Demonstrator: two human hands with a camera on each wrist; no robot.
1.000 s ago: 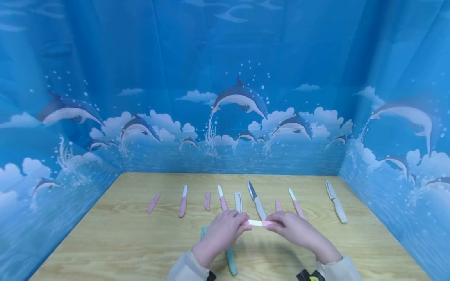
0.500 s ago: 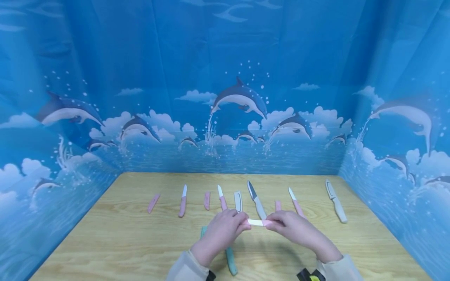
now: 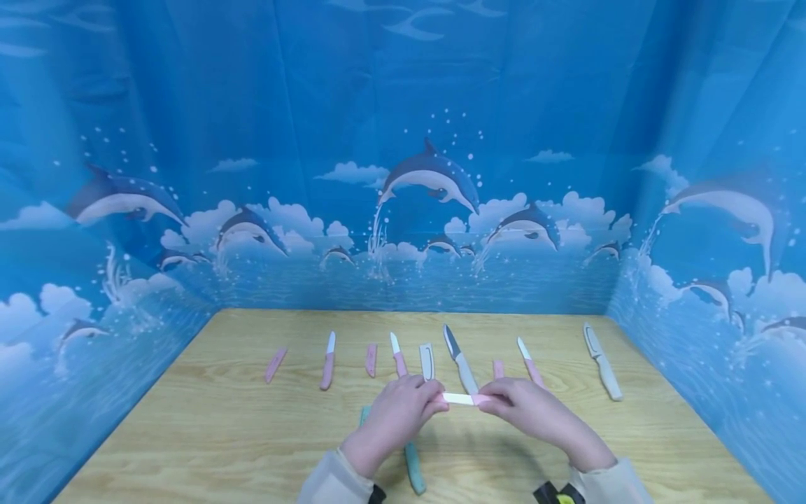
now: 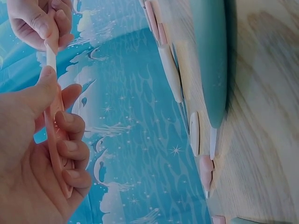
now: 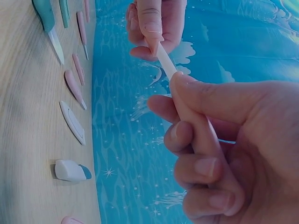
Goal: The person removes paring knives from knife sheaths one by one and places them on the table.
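Both hands are raised over the table, joined by a small pink paring knife. My right hand (image 3: 529, 413) grips its smooth pink handle (image 5: 205, 135), fingers curled round it and thumb along the top. My left hand (image 3: 406, 409) holds the pink sheath (image 4: 53, 149) in curled fingers. A short stretch of white blade (image 3: 458, 399) shows between the hands; its tip is hidden toward the sheath. Beneath the left hand lies a green-handled knife (image 3: 413, 469), partly covered, with a green sheath (image 3: 365, 414) beside the wrist.
Pink knives (image 3: 328, 364) and pink sheaths (image 3: 275, 365) lie in a row across the table (image 3: 220, 420). Among them are a dark-bladed knife (image 3: 462, 364), a white sheath (image 3: 427, 360) and, far right, a sheathed white knife (image 3: 603, 364). A dolphin-print curtain (image 3: 403, 140) encloses the back and sides.
My right hand has shifted very slightly to the right, and a little more white blade shows between the hands. Things on the table have not moved.
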